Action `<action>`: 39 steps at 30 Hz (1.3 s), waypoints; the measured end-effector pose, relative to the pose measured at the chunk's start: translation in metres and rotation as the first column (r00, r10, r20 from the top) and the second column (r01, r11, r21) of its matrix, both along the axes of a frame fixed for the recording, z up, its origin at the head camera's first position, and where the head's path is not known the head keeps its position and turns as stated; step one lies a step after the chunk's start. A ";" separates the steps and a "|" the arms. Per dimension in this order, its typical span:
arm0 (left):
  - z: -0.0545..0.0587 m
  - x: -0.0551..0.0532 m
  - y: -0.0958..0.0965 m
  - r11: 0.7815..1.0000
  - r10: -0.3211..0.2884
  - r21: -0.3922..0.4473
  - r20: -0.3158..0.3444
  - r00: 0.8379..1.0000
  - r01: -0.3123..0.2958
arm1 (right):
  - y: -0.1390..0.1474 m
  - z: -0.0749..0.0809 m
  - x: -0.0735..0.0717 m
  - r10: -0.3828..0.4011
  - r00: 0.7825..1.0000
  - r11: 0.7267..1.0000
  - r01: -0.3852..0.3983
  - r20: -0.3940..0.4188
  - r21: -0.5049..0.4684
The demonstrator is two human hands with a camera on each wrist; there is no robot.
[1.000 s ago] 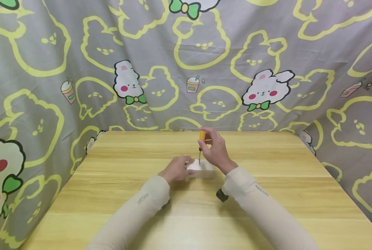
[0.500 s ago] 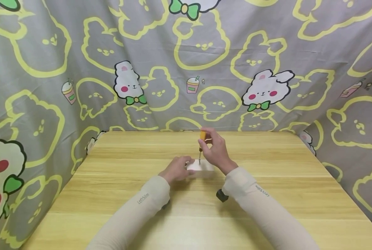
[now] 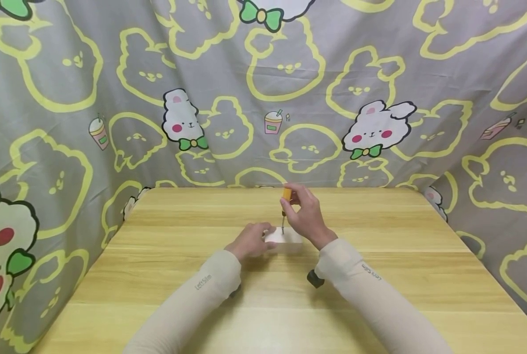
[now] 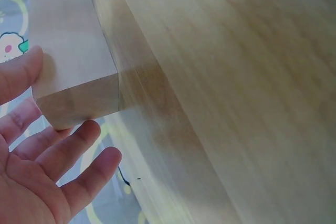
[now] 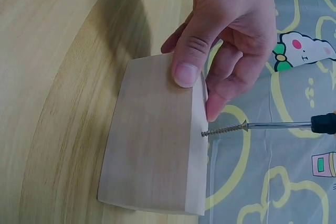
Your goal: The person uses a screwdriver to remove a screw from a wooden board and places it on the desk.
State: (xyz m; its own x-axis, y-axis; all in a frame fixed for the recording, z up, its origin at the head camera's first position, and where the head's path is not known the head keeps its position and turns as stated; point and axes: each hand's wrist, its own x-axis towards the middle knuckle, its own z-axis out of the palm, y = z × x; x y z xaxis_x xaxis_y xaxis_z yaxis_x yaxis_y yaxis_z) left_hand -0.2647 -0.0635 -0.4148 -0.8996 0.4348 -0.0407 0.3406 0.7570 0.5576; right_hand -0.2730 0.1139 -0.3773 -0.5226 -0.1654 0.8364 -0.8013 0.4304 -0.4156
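Observation:
A pale wooden block [image 3: 285, 236] lies on the table, held at its left end by my left hand [image 3: 250, 240]. In the left wrist view, the thumb presses one face of the block [image 4: 73, 40] while fingertips touch its other side. My right hand [image 3: 307, 211] pinches the orange handle of a screwdriver [image 3: 287, 193], which stands nearly upright over the block. A threaded screw [image 5: 226, 129] has its point at the block's upper face, most of its thread showing. The screwdriver's shaft [image 5: 278, 125] meets the screw head in line. My right fingers are outside the right wrist view.
The wood-grain table [image 3: 369, 300] spreads around the block. A grey curtain [image 3: 228, 64] with yellow outlines and rabbit prints hangs behind and at both sides. A black object [image 3: 315, 278] shows beneath my right cuff.
The head view has shifted very slightly, so the scene sits a little lower. Both hands, the block and the screwdriver keep nearly the same places.

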 end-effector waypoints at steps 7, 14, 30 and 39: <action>0.000 0.001 0.000 1.000 0.006 0.001 0.011 1.000 -0.006 | 0.000 0.002 0.002 0.019 1.000 1.000 -0.019 0.009 0.005; 0.001 0.000 -0.001 1.000 -0.003 0.002 0.017 1.000 0.003 | 0.000 0.007 0.001 0.054 0.998 0.998 -0.053 -0.019 0.029; -0.003 0.001 -0.001 1.000 -0.006 -0.016 -0.001 1.000 0.006 | 0.000 0.003 0.001 0.012 1.000 0.998 -0.010 -0.021 0.063; 0.003 0.003 0.001 1.000 0.003 -0.009 0.005 1.000 -0.003 | 0.001 0.005 -0.003 -0.019 1.000 0.998 0.018 0.010 0.063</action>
State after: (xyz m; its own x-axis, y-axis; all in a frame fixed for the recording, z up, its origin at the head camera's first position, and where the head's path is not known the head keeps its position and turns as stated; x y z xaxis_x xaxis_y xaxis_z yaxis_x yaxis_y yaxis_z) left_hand -0.2621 -0.0626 -0.4115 -0.9008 0.4315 -0.0486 0.3357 0.7629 0.5525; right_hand -0.2763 0.1151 -0.3727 -0.5344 -0.2082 0.8192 -0.7890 0.4706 -0.3951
